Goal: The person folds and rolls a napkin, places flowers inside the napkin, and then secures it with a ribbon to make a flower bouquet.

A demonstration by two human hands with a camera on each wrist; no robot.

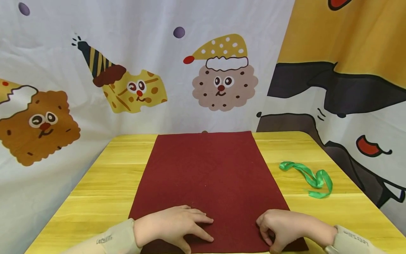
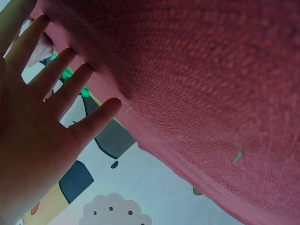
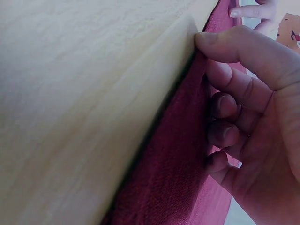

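left hand [image 1: 174, 225], fingers spread, rests on the maroon cloth [image 1: 209, 169], probably steadying it; right hand [image 1: 283, 225] pinches its near edge.

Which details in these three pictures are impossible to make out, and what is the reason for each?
- Tabletop beneath the dark red cloth: covered by the cloth, head view.
- Small brown thing at the cloth's far edge: partly hidden by the cloth, too small to identify, head view.
- Green speck on the cloth: too small and blurred, left wrist view.
- Rest of the left sleeve and right sleeve: cut off by the bottom edge, head view.
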